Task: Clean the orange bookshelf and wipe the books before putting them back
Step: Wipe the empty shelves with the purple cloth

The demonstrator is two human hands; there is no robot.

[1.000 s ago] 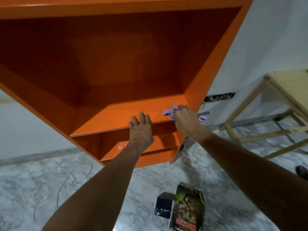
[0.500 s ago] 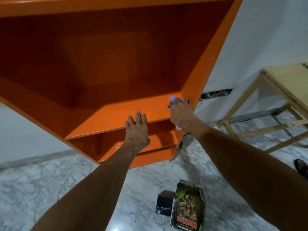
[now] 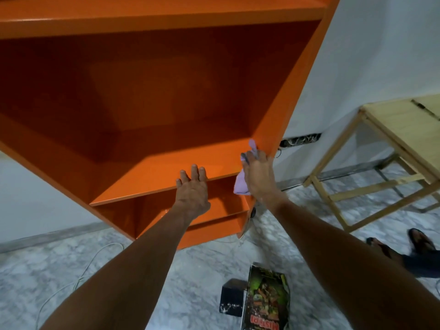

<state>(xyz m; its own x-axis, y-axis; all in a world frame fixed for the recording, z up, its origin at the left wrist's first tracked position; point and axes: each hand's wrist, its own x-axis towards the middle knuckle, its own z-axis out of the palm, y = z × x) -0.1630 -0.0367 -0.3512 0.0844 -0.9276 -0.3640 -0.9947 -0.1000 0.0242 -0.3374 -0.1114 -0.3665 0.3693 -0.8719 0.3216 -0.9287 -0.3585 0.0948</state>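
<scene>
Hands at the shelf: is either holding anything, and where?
Right hand grips the purple cloth around its middle, ends sticking out. Left hand holds nothing, resting flat on the shelf.

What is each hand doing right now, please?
Left hand: open, resting flat on the orange shelf.
Right hand: gripping the purple cloth.

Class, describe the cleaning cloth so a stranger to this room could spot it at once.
Start at the big orange bookshelf and follow its middle shelf to the right side panel. There the right hand holds a lilac cloth against the wood. It is the only soft, pale purple thing; the left hand beside it holds nothing.
</scene>
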